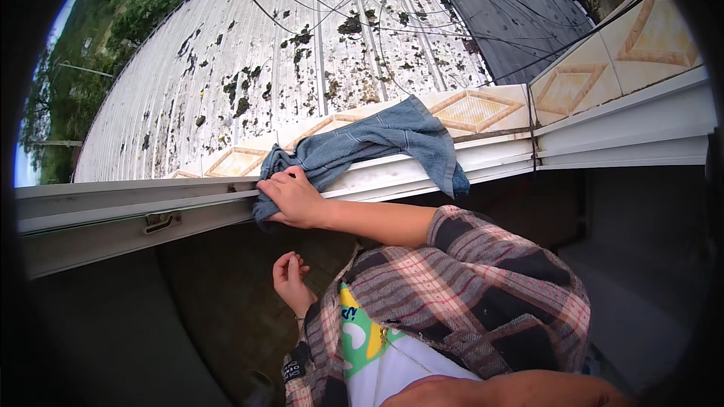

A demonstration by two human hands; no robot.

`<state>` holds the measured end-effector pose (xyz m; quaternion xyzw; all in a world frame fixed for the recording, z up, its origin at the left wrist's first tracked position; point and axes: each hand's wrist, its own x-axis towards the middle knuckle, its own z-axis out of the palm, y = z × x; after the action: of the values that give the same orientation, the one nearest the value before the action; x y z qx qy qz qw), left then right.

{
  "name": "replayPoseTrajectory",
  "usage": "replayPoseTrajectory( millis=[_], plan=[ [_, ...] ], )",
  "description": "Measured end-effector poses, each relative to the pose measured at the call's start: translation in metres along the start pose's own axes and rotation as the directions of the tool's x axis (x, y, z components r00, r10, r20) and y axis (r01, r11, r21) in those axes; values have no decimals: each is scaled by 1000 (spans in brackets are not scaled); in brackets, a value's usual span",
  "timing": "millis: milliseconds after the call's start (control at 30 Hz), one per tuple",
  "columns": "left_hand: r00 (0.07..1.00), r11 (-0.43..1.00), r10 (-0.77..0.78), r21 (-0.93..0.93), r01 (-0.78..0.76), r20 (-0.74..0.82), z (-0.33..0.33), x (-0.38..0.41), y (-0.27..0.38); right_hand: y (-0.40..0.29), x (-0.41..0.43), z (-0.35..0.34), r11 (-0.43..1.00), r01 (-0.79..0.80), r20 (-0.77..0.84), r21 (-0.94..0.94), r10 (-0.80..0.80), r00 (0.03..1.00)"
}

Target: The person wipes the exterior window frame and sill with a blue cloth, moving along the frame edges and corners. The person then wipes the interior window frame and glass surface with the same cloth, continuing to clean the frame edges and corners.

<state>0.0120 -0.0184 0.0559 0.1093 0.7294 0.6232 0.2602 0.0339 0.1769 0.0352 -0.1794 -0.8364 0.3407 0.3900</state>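
My right hand (295,198) grips one bunched end of a blue-grey cloth (373,138) against the white window frame (390,174). From there the cloth stretches to the right over the frame and the tiled outer ledge (478,110). Its far corner droops over the inner side of the frame. Lower down, close to my body, my left hand (291,280) is loosely curled, with nothing visible in it. It is apart from both the frame and the cloth.
Left of my right hand, a sliding window sash carries a metal latch (162,220). Beyond the ledge lies a corrugated metal roof (271,79) with dark debris. Electrical cables (339,11) cross above it. A grey roof sheet (509,17) lies at upper right.
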Motion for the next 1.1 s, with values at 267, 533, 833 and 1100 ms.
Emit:
replayPoseTrajectory(
  millis=[267, 533, 833, 1100],
  plan=[
    [1000, 999, -10, 38, 10, 13, -11, -15, -24, -25, 34, -24, 928, 83, -45, 363, -72, 996],
    [1000, 987, 22, 162, -23, 7, -19, -28, -8, -22, 5, 4, 998, 47, -140, 45, -40, 989],
    [999, 980, 34, 193, -38, 27, -17, -46, -17, -8, 1, -16, 962, -17, 215, -272, 78, 973],
    [992, 992, 41, 127, -26, -118, -26, -75, -27, -3, 12, -114, 931, -320, 342, -177, 363, 867]
  ],
)
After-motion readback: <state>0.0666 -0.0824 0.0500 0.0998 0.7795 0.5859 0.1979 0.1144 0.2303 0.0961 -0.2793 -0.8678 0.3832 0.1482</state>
